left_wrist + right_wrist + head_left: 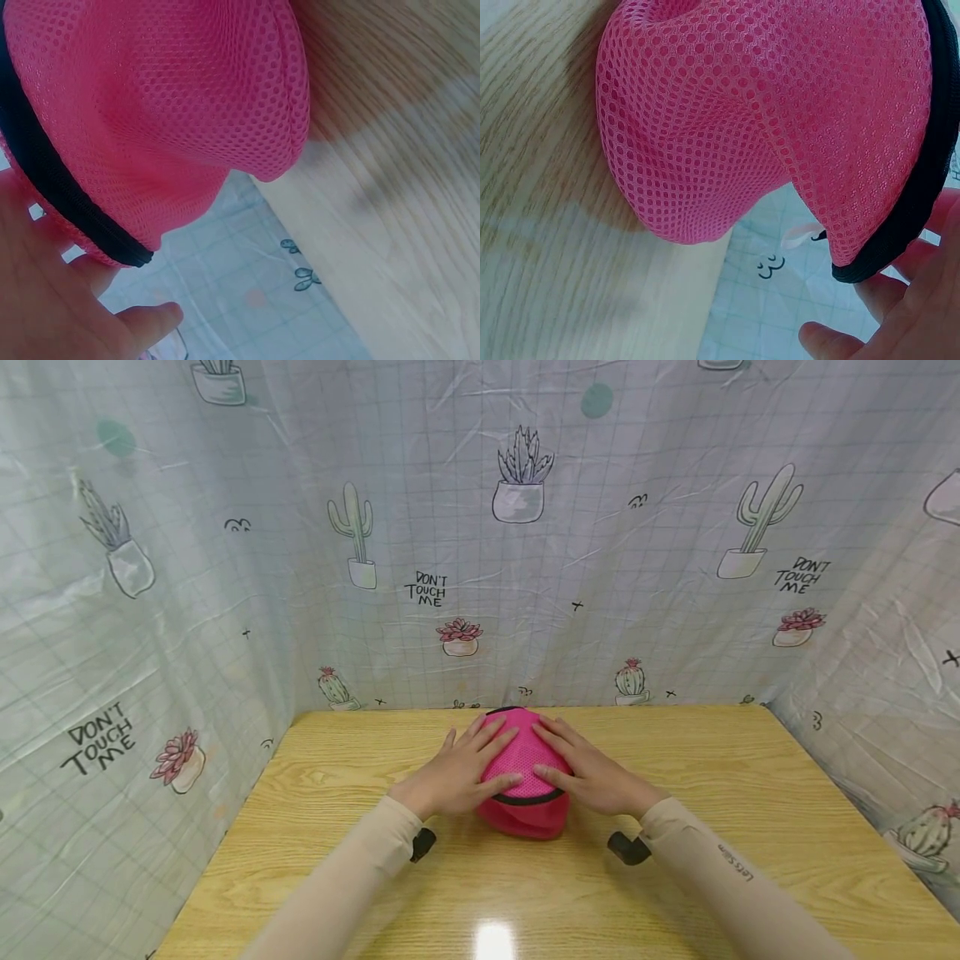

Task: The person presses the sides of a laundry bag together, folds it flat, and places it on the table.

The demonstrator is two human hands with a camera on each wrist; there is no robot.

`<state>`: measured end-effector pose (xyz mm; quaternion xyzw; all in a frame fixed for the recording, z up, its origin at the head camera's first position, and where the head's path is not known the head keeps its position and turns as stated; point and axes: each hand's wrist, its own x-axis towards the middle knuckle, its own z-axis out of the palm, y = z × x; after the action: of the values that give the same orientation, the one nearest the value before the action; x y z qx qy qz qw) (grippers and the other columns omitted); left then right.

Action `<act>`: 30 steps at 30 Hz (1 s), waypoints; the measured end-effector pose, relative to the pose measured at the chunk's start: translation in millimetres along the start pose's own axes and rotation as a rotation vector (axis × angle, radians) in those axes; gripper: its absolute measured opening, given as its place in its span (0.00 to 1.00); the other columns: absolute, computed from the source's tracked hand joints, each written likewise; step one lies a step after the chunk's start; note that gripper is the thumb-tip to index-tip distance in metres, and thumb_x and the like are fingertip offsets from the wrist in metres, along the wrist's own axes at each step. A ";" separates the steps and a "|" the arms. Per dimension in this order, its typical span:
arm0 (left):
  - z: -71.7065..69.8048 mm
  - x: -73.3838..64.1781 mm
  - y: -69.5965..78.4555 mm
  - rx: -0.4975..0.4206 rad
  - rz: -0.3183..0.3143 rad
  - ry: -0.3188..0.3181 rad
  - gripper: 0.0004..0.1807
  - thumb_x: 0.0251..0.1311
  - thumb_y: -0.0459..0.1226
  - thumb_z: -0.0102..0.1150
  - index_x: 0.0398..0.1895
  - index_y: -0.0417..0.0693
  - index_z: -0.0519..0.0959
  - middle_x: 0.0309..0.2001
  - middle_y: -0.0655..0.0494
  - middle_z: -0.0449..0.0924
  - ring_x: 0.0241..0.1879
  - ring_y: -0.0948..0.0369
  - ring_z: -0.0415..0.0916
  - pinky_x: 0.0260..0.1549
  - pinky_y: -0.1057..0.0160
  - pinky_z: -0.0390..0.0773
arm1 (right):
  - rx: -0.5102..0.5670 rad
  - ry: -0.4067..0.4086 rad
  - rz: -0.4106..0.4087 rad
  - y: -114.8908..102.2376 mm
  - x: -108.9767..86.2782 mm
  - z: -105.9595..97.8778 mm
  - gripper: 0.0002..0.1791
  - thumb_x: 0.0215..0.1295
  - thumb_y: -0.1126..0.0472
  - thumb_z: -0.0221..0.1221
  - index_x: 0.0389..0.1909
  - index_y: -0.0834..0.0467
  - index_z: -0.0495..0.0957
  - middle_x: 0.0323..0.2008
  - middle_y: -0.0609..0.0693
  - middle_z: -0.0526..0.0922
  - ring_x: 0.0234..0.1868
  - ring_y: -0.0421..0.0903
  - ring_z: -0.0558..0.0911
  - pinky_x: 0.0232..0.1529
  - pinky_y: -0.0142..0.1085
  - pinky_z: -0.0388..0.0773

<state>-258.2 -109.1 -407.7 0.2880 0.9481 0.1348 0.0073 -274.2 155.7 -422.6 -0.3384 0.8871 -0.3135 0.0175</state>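
Note:
A pink mesh bag (pixel 528 758) with a black edge band stands on the wooden table, its rounded top facing up and its soft lower part bulging toward me. My left hand (pixel 459 772) rests on its left side, fingers spread and extended over the mesh. From the right, my right hand (pixel 596 775) lies on it the same way, thumb pointing toward the left thumb. In the left wrist view the mesh wall (pixel 202 82) sags in folds below the black band (pixel 64 180). The right wrist view shows similar folds, with the fingers behind the band (pixel 922 172).
The wooden table (pixel 337 760) extends around the bag. A curtain (pixel 517 568) printed with cacti hangs along its back and sides. Black devices (pixel 628 848) sit under both wrists. A white strip (pixel 801 236) shows beyond the bag in the right wrist view.

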 end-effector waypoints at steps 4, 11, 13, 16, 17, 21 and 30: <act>3.5 -0.7 -1.0 0.006 0.003 -0.002 0.44 0.73 0.68 0.40 0.85 0.62 0.48 0.86 0.54 0.43 0.85 0.46 0.35 0.76 0.28 0.45 | 0.000 -0.010 0.014 1.7 -0.7 3.3 0.42 0.77 0.39 0.55 0.83 0.51 0.53 0.85 0.52 0.47 0.84 0.63 0.44 0.78 0.66 0.53; 8.8 -2.3 -2.4 -0.003 0.003 -0.012 0.44 0.73 0.69 0.39 0.85 0.62 0.48 0.86 0.54 0.43 0.85 0.45 0.35 0.76 0.28 0.46 | 0.007 -0.014 0.005 6.3 -1.6 8.7 0.41 0.77 0.41 0.55 0.83 0.53 0.54 0.85 0.52 0.48 0.84 0.63 0.44 0.78 0.66 0.52; 10.6 -2.7 -3.1 -0.006 -0.001 -0.020 0.44 0.73 0.69 0.39 0.85 0.63 0.48 0.86 0.54 0.42 0.85 0.45 0.34 0.76 0.29 0.45 | 0.005 -0.016 0.003 7.0 -1.5 9.5 0.41 0.77 0.41 0.55 0.83 0.53 0.55 0.84 0.52 0.48 0.84 0.63 0.44 0.78 0.66 0.52; 13.4 -3.0 -4.1 -0.015 0.000 -0.023 0.44 0.73 0.69 0.39 0.85 0.63 0.48 0.86 0.53 0.43 0.85 0.45 0.35 0.76 0.28 0.46 | 0.003 -0.020 0.004 7.7 -1.5 10.7 0.42 0.77 0.40 0.55 0.83 0.54 0.54 0.84 0.52 0.48 0.84 0.64 0.44 0.78 0.66 0.52; 14.5 -3.1 -4.5 -0.016 0.000 -0.024 0.44 0.73 0.69 0.39 0.85 0.63 0.48 0.86 0.53 0.43 0.85 0.45 0.35 0.76 0.28 0.46 | 0.003 -0.025 0.011 8.2 -1.5 11.3 0.42 0.77 0.40 0.55 0.83 0.53 0.54 0.85 0.52 0.48 0.85 0.63 0.44 0.78 0.66 0.52; 18.0 -3.5 -5.6 -0.017 -0.004 -0.030 0.44 0.73 0.69 0.39 0.85 0.63 0.47 0.86 0.53 0.42 0.85 0.45 0.35 0.76 0.28 0.47 | -0.010 -0.034 0.014 8.7 -2.0 14.1 0.42 0.77 0.39 0.55 0.83 0.53 0.54 0.84 0.53 0.49 0.84 0.64 0.45 0.77 0.66 0.53; 25.2 -3.6 -7.4 -0.029 0.002 -0.024 0.44 0.73 0.69 0.38 0.85 0.62 0.47 0.86 0.52 0.43 0.85 0.45 0.36 0.76 0.29 0.48 | 0.001 -0.045 0.032 10.1 -4.0 20.0 0.43 0.77 0.39 0.54 0.83 0.52 0.52 0.85 0.52 0.47 0.84 0.64 0.44 0.77 0.66 0.55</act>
<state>-256.9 -110.7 -434.1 0.2904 0.9456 0.1450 0.0229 -272.2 153.1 -445.1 -0.3310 0.8916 -0.3061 0.0428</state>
